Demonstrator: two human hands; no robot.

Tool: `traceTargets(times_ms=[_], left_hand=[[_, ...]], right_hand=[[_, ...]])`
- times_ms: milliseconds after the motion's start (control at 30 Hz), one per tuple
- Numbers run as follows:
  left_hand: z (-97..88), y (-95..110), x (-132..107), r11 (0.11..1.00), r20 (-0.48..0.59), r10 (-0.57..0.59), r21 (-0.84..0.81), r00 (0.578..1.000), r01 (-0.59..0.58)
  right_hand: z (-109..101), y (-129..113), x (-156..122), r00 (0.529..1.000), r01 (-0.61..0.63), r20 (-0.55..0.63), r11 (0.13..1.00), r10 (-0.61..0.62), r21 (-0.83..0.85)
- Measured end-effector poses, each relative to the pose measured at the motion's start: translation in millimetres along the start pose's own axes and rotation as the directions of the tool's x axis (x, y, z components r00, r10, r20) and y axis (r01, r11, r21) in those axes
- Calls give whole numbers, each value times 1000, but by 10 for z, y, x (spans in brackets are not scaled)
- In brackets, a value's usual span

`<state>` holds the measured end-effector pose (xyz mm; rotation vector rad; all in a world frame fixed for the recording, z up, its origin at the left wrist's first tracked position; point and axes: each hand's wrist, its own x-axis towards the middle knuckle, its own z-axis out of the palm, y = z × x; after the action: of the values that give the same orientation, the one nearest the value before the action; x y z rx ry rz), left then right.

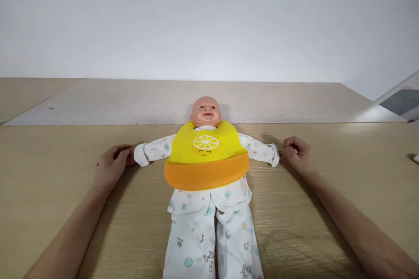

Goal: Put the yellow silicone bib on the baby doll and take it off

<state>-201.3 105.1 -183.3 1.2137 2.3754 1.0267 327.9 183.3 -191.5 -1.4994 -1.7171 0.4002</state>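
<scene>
White cuff of the doll's sleeve (140, 155) right up against the left hand (113, 166), fingers (126, 154) curled narrow on it, and grip or mere touch, I can't call it! Over to the right hand (298, 154), also curled narrow, holding nothing, fingertips (284, 150) just beside the other cuff (274, 155). Between them, a baby doll (206, 112) lies on its back, arms spread, in printed white pajamas (209, 231) and a yellow-and-orange silicone bib (206, 161) with a citrus slice, on a wood-grain table (49, 209). Behind its head, a pale panel (131, 104), then a white wall (209, 22).
</scene>
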Motion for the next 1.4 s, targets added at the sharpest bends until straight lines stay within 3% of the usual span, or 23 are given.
traceTargets(times_ms=[133,200,300,400,600,800,1200,1300,1400], left_hand=[[-50,-126,105,940,-213,-197,-318,957,123],[-74,-163,132,908,-259,-266,-391,928,151],[-105,-135,92,967,-190,-203,-192,961,166],[-122,-65,25,991,-89,-124,39,988,128],[-114,-60,31,987,-63,-81,132,995,89],[-112,-95,44,987,8,8,163,1000,-9],[-104,-110,54,985,19,31,169,999,-34],[-108,-76,26,989,5,-7,148,1000,6],[-84,-63,-26,993,-158,-23,113,987,41]], right_hand=[[-92,278,105,997,-37,-60,999,38,24],[-108,379,153,992,-95,-80,994,99,55],[-86,361,152,987,-150,-39,986,153,69],[-33,199,72,992,-126,-10,991,126,33],[28,107,-6,998,9,55,988,0,-152],[36,197,30,986,83,160,967,-45,-243],[41,212,24,983,87,175,975,-51,-206],[32,209,40,984,-22,174,991,45,-132],[17,195,63,969,-174,176,984,176,-24]])
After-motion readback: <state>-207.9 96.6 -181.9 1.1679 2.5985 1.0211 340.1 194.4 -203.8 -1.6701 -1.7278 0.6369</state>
